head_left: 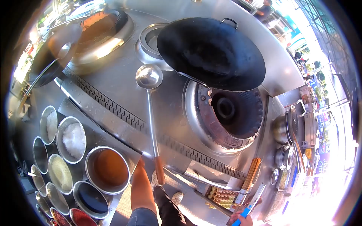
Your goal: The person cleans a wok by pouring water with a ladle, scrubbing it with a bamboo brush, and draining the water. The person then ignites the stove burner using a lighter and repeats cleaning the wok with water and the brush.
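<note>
My left hand (140,162) reaches to the counter's front edge, beside a metal pot of brown liquid (110,168); its fingers are too small and hidden to read. Right of it, a steel ladle (149,77) with a brown wooden grip lies across the counter, the grip jutting over the edge. Low at the right, my right hand (246,219) is closed round the blue handle of a long flat metal tool (253,200), whose kind I cannot make out. A large black wok (213,52) leans tilted behind the uncovered burner ring (205,113).
Metal pots of white grains (74,141), pale grains (60,173) and dark liquid (91,197) crowd the left. Another wok (43,60) with a ladle stands upper left. A bundle of wooden sticks (252,171) is above trays of eggs (222,196). A lidded pot (281,126) stands right.
</note>
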Demonstrator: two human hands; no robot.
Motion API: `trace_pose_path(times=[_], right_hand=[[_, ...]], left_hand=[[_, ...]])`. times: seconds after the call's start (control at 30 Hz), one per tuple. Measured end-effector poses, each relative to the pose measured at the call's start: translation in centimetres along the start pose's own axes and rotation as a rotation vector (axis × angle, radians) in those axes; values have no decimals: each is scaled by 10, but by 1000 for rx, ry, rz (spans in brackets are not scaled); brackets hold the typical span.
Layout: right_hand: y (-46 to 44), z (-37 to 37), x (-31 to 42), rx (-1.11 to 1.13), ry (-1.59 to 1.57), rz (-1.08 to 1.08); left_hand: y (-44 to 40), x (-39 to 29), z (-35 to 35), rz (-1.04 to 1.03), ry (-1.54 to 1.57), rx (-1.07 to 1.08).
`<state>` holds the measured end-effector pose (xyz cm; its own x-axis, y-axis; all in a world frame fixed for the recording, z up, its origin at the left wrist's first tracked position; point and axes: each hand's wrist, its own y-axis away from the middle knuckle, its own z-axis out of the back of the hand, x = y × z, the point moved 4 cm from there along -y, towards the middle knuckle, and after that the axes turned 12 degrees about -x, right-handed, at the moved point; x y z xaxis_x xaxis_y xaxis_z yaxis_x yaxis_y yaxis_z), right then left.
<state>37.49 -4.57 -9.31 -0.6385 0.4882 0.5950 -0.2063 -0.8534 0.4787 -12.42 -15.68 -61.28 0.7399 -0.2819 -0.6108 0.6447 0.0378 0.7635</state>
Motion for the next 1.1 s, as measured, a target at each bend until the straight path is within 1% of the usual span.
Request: trace_pose_path(times=[0.03,0.07,0.13,0.2,0.27,0.4,0.5,0.57,0.6,0.67,0.7,0.77,0.83,0.87,0.9,1.0,1.03,1.1], right_hand=[[3,-5,8,-21,-5,-55],[2,-9,9,-27,2,-48],[0,-14,7,-20,-117,-142],[-3,-16,7,-60,-79,-160],[-5,-22,6,20,-115,-143],[-8,-26,9,-17,-153,-176],[-11,-21,1,-47,-123,-232],[-14,-20,-5,46,-76,-233],[-14,-21,-6,42,-86,-235],[-14,-19,-9,-57,-46,-299],[-15,-19,-8,-63,-55,-304],[-19,-22,-1,7,68,-263],[-19,-30,9,-21,25,-314],[-17,-33,17,-43,-4,-362],[-15,-35,27,-42,-19,-349],[-24,-35,15,-34,-65,-321],[-25,-36,18,-43,-79,-350],[-31,-36,-2,-37,-142,-343]], left_hand=[[-11,1,-2,9,-10,-9],[-19,2,-5,12,-3,-11],[-31,5,-11,22,9,-15],[-39,7,-14,30,17,-19],[-42,7,-17,37,29,-15],[-43,9,-24,54,63,-11],[-44,10,-23,72,81,-12],[-44,10,-24,79,93,-12],[-44,10,-24,85,101,-10],[-44,8,-25,95,119,-10],[-45,9,-25,101,128,-11],[-47,9,-25,111,148,-6],[-49,12,-23,125,176,-1],[-49,13,-23,130,184,4],[-49,18,-21,139,197,11],[-35,30,-10,179,234,36],[-24,37,-3,203,255,54],[4,58,12,279,305,117]])
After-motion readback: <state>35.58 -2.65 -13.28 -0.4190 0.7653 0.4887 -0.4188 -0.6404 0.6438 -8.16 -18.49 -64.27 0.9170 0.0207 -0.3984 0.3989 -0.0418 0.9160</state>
